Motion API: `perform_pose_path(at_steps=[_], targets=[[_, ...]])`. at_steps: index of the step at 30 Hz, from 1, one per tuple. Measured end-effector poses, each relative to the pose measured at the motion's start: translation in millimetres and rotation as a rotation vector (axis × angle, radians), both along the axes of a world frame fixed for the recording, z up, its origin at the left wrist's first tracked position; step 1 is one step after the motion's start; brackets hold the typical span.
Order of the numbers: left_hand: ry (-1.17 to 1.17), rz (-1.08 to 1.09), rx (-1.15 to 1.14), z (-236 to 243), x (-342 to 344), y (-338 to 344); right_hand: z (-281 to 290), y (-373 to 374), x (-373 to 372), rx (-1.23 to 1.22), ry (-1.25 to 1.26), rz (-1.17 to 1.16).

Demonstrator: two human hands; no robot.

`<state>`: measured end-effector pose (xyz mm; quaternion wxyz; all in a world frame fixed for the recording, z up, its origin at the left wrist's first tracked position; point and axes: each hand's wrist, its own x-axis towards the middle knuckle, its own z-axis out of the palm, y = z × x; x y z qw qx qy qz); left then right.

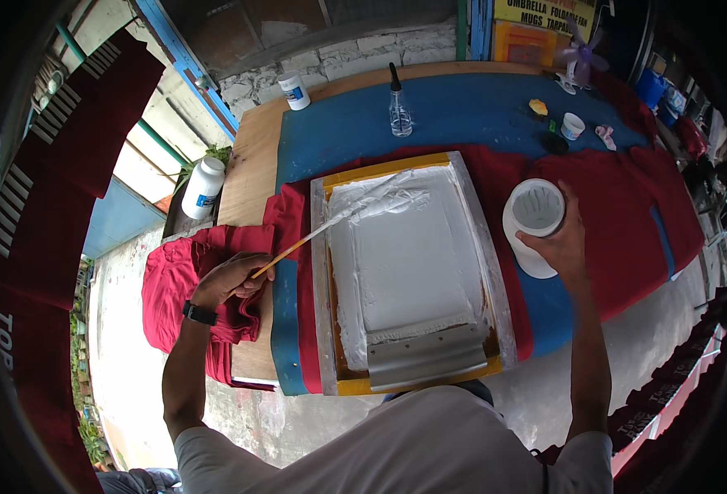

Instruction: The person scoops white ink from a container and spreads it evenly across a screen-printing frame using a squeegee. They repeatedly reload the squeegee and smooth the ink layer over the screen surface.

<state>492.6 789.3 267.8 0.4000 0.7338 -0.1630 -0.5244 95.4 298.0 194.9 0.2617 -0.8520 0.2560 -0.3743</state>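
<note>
Setting: open-fronted workshop; wooden bench point(248, 156) topped with a blue pad point(462, 111), red garments hanging at both sides.

Item 1: printing screen point(409, 272), metal-framed with yellow tape at the edges, lying flat over a red shirt point(619, 222) spread on the pad. White ink covers most of the mesh, thickest at the far end and left side. A metal squeegee point(425, 358) rests at the near end, untouched.

Item 2: left hand point(230, 280), grip closed round a thin wooden stick point(298, 245) whose coated tip lies in the ink at the screen's far left corner.

Item 3: right hand point(559, 243), grip wrapped round a white tub point(535, 216), held open-topped just right of the frame.

Item 4: heap of red shirts point(191, 284) at the bench's left edge.

Item 5: white jar point(202, 188), small white pot point(295, 90), clear bottle point(400, 111) farther off.

Status, as judged: ink loaded and being spread; squeegee pass not yet made.
</note>
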Motion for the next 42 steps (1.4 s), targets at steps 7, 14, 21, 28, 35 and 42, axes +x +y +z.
perform_pose_path(at_steps=[7, 14, 21, 28, 35, 42], targets=[[-0.876, -0.632, -0.094, 113.5, -35.4, -72.9, -4.4, 8.3, -0.5, -0.174, 0.111, -0.052], [-1.157, -0.741, 0.038, 141.9, -106.2, -202.5, -7.2, 18.2, 5.8, -0.192, 0.084, -0.015], [-1.806, -1.035, -0.24, 62.8, -206.4, -298.3, -6.0, 32.7, 8.0, -0.225, 0.094, -0.001], [-1.956, -1.314, -0.176, 35.4, -219.3, -340.0, -8.7, 34.6, 10.4, -0.229, 0.09, 0.032], [-1.582, -1.471, -0.257, 55.8, -203.0, -353.5, -13.9, 34.7, 3.3, -0.242, 0.055, 0.068], [-1.209, -1.281, -0.222, 60.0, -185.0, -373.2, -15.6, 37.7, -1.7, -0.257, 0.01, 0.037]])
